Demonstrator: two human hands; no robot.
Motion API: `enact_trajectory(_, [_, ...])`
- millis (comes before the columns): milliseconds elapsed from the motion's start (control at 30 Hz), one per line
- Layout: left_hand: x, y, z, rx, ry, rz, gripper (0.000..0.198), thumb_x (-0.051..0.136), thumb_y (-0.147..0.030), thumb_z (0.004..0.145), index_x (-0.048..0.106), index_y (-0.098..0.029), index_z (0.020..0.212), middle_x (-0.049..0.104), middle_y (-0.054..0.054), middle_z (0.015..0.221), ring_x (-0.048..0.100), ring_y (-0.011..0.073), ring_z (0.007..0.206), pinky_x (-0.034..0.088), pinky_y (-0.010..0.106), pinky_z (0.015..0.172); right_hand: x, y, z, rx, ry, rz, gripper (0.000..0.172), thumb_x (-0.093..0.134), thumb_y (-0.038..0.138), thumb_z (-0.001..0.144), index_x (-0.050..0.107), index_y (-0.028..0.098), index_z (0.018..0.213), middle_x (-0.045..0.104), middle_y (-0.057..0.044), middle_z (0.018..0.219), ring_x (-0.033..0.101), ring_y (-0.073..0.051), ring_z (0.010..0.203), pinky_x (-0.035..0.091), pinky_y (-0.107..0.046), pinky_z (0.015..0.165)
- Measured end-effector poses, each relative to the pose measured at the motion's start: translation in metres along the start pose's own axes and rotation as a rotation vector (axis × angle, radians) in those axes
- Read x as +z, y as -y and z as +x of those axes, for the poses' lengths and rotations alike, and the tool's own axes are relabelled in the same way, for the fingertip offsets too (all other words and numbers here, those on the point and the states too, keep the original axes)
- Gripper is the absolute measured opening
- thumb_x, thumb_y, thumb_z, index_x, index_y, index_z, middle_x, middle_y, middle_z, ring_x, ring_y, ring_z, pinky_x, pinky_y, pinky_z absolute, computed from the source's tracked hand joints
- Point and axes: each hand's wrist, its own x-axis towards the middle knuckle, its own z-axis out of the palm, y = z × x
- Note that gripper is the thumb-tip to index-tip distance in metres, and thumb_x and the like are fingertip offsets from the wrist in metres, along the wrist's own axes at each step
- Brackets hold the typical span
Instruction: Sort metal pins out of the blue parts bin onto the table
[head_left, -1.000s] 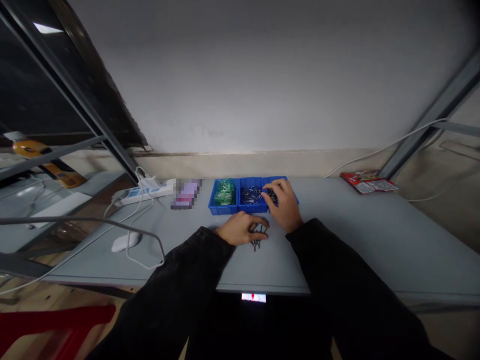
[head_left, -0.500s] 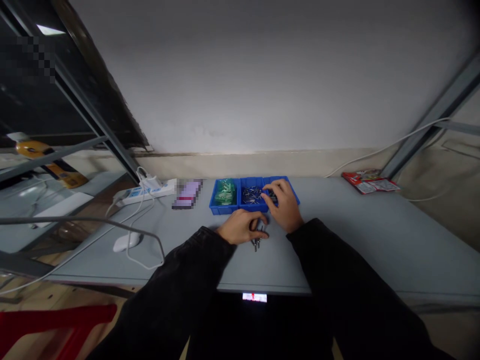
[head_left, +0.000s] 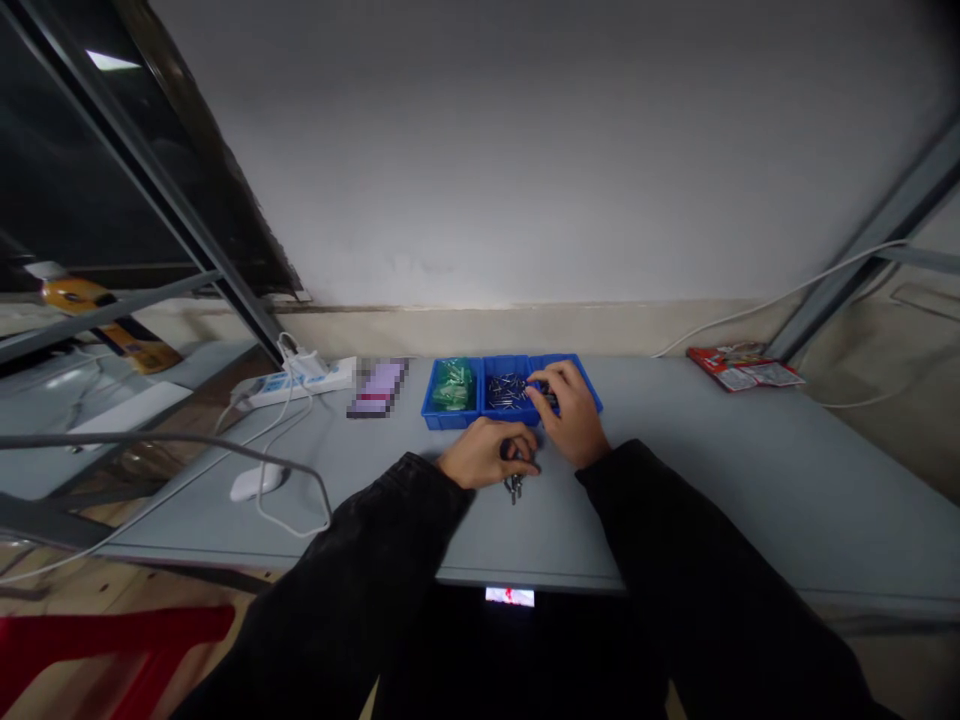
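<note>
Nearest me, a few slim silvery metal pieces (head_left: 514,490) poke out beneath the curled fingers of my left hand (head_left: 487,455), low over the grey table (head_left: 540,540); I can't tell whether it grips them. Farther on, my right hand (head_left: 570,415) bends its fingertips into the right-hand blue plastic bin (head_left: 592,388), any pinch hidden. Beside that, the middle blue plastic bin (head_left: 507,413) holds more metal pieces, and the left one (head_left: 450,422) green translucent ones.
</note>
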Motion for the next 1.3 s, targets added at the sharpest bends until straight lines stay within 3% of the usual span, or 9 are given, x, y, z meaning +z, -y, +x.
enact_trajectory(133, [-0.001,-0.001,0.0,0.028,-0.134,0.008,0.024,0.08,-0.035,0.082,0.065,-0.017,0.088,0.067,-0.001,0.074,0.059,0.0115,0.065,0.046,0.023,0.065,0.0,0.0,0.0,-0.03,0.022,-0.009,0.013,0.051,0.028,0.099,0.062,0.022,0.101,0.061,-0.008,0.099,0.057,-0.024,0.097,0.046,-0.043,0.089])
enact_trajectory(400, [-0.004,0.0,-0.001,0.013,-0.579,0.077,0.034,0.074,-0.046,0.085,0.061,-0.016,0.075,0.062,0.0,0.067,0.053,0.0114,0.059,0.044,0.024,0.06,-0.003,0.009,0.0,-0.166,0.21,0.085,0.017,0.047,0.024,0.1,0.06,0.02,0.09,0.063,-0.006,0.09,0.055,-0.022,0.089,0.044,-0.04,0.085])
enact_trajectory(700, [-0.006,0.0,0.0,-0.009,-0.754,0.028,0.038,0.074,-0.049,0.084,0.061,-0.016,0.07,0.066,0.001,0.068,0.056,0.012,0.059,0.043,0.025,0.057,-0.003,0.011,-0.003,-0.204,0.258,0.191,0.011,0.052,0.018,0.095,0.062,0.018,0.097,0.064,-0.006,0.088,0.059,-0.019,0.084,0.048,-0.034,0.077])
enact_trajectory(833, [-0.006,0.004,0.001,-0.002,-0.75,0.054,0.036,0.074,-0.047,0.085,0.061,-0.016,0.072,0.061,-0.001,0.065,0.051,0.0104,0.056,0.041,0.023,0.055,0.002,0.006,-0.005,-0.22,0.237,0.179,0.015,0.049,0.014,0.095,0.063,0.018,0.095,0.066,-0.006,0.087,0.062,-0.019,0.084,0.05,-0.034,0.079])
enact_trajectory(1033, [-0.005,0.005,0.0,-0.041,-0.69,0.049,0.035,0.069,-0.046,0.09,0.056,-0.017,0.075,0.052,-0.005,0.06,0.042,0.0088,0.052,0.036,0.021,0.053,0.001,0.007,-0.006,-0.172,0.214,0.178,0.019,0.051,0.015,0.096,0.062,0.019,0.11,0.069,-0.006,0.098,0.064,-0.017,0.083,0.051,-0.031,0.078])
enact_trajectory(1200, [-0.006,0.006,0.0,-0.047,-0.651,0.066,0.033,0.065,-0.043,0.093,0.056,-0.017,0.075,0.053,-0.005,0.059,0.044,0.0091,0.053,0.036,0.022,0.056,0.001,0.008,-0.006,-0.198,0.206,0.192,0.014,0.049,0.019,0.099,0.063,0.019,0.1,0.066,-0.005,0.091,0.062,-0.016,0.081,0.049,-0.03,0.076])
enact_trajectory(1300, [-0.006,0.005,0.0,-0.029,-0.552,0.045,0.026,0.06,-0.039,0.097,0.06,-0.017,0.084,0.06,-0.004,0.064,0.052,0.0094,0.057,0.04,0.021,0.061,0.001,0.006,-0.006,-0.182,0.188,0.185,0.019,0.046,0.02,0.101,0.063,0.019,0.092,0.064,-0.004,0.085,0.061,-0.016,0.079,0.047,-0.029,0.075])
